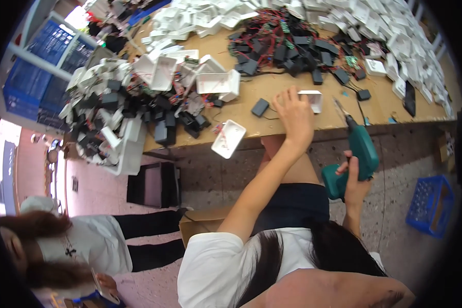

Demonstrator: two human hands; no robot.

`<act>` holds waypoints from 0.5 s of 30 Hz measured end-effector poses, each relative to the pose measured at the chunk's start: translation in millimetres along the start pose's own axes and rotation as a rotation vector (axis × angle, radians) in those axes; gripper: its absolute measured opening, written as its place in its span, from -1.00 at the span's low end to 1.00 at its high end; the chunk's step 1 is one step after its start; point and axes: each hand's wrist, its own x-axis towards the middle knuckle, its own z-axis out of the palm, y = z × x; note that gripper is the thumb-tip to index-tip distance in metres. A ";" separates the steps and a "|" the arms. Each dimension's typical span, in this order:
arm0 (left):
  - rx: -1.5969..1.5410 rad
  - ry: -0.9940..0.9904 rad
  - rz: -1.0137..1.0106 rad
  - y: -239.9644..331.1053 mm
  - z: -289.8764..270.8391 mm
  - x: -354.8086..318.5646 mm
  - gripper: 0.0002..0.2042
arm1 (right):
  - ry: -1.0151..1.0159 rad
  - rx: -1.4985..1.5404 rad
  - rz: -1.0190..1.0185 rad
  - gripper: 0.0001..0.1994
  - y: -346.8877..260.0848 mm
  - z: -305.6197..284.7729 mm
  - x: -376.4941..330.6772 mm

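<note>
Wooden bench [272, 87] heaped with white housings and black modules

Your left hand [295, 115] closes over one white housing [313, 100] at the bench edge; your right hand [355, 179] grips the green screwdriver [359, 154], tip beside it; screwing looks not yet begun, heaps remain

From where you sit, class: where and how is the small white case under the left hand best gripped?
Grip the white case across its two long side walls, coming from above as the left hand does. It lies flat on the wooden bench, open side up, so the walls stand free.
</note>
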 end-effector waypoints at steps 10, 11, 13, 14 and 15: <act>-0.124 -0.016 0.074 23.3 -100.7 -26.9 -0.69 | 0.097 0.016 -0.053 -0.66 -64.0 -49.8 -76.3; -0.111 -0.004 0.076 27.2 -114.8 -29.8 -0.69 | 0.125 0.025 -0.058 -0.65 -70.3 -55.0 -82.8; -0.235 -0.025 0.153 34.9 -144.5 -34.5 -0.45 | 0.121 0.092 -0.093 -0.65 -71.6 -72.2 -92.4; -0.227 -0.021 0.164 35.5 -155.8 -37.2 -0.45 | 0.168 0.082 -0.065 -0.65 -79.1 -79.8 -100.3; -0.152 -0.086 0.137 34.6 -164.6 -40.3 -0.35 | 0.217 0.070 -0.036 -0.65 -83.9 -87.0 -107.0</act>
